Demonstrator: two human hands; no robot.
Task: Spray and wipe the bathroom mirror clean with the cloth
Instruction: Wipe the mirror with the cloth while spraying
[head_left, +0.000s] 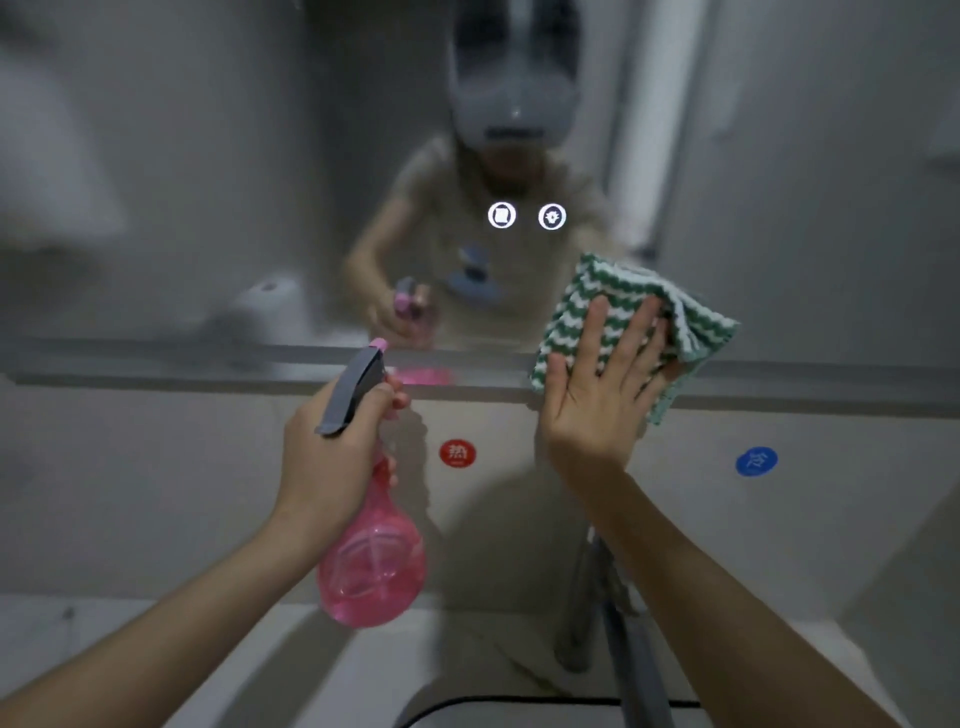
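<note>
- The bathroom mirror (208, 182) filled the upper half of the view, its lower edge running along a grey metal ledge (156, 366) above the pale wall.
- The green-and-white striped cloth (631, 317) lay flat against the glass at the mirror's lower edge, right of centre, its bottom corner hanging just past the ledge.
- The right hand (602, 395) pressed the cloth to the mirror with straight, spread fingers, palm flat, nothing curled round the fabric.
- The left hand (337, 447) gripped the neck of a pink spray bottle (371, 566), fingers wrapped round it under the grey trigger head (356, 389); the pink nozzle pointed at the glass, just short of the ledge.
- Two round lit touch buttons (525, 215) glowed in the mirror above the cloth, well apart from it.
- The glass showed a blurred reflection of the person and the bottle, and a white roll (267, 306) at the lower left.
- On the wall below the ledge sat a red round sticker (457, 453) between the two arms and a blue round sticker (756, 461) to the right.
- A grey tap (618, 623) stood under the right forearm, partly hidden by it, above the white basin (322, 670).
</note>
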